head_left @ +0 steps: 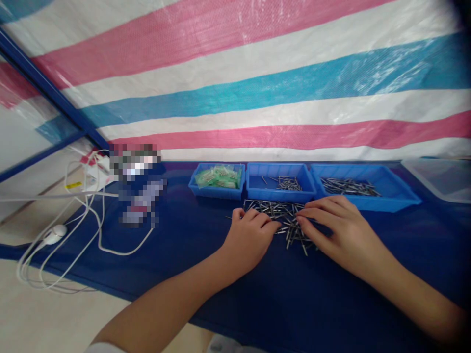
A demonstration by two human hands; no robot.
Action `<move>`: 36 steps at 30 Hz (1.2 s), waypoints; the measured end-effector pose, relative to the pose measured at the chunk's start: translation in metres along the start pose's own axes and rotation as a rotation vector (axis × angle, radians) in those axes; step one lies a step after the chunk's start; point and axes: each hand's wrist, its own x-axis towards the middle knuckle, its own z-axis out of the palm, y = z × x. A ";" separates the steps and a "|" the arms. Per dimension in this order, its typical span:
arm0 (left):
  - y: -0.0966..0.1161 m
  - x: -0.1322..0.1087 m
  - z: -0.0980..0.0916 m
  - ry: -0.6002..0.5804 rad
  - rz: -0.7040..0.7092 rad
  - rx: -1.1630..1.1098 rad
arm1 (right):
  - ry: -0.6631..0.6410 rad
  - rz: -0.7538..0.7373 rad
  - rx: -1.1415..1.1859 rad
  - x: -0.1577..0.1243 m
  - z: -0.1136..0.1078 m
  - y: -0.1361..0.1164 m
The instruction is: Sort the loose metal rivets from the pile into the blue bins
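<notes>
A loose pile of thin metal rods (pixel 274 210) lies on the blue tabletop in front of the bins. My left hand (pixel 250 235) rests at the pile's left side, palm down, its fingers curled; whatever may be under the fingertips is hidden. At the right side of the pile is my right hand (pixel 340 228), its thumb and fingers apart, fingertips touching the rods' edge. Behind the pile, a middle blue bin (pixel 279 193) and a right blue bin (pixel 390 202) contain similar rods. The left blue bin (pixel 217 191) holds green-tinted clear packets (pixel 219 176).
A translucent plastic tray (pixel 437 181) sits at the far right. White cables (pixel 99 230) trail over the table's left end and edge. Pixelated items (pixel 142 203) lie left of the bins. A striped plastic sheet (pixel 257 98) hangs behind the blue table (pixel 294 304).
</notes>
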 end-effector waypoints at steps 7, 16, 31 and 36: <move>0.001 -0.001 -0.004 -0.005 -0.017 -0.035 | -0.059 -0.020 0.006 -0.002 0.005 -0.001; 0.004 0.000 -0.009 -0.024 -0.051 0.007 | -0.122 -0.080 0.019 -0.003 0.009 -0.003; 0.005 -0.001 -0.008 -0.029 -0.017 0.000 | -0.172 -0.106 0.021 -0.005 0.012 -0.006; 0.006 -0.001 -0.010 0.030 -0.018 -0.043 | -0.167 -0.103 0.081 -0.002 0.010 -0.009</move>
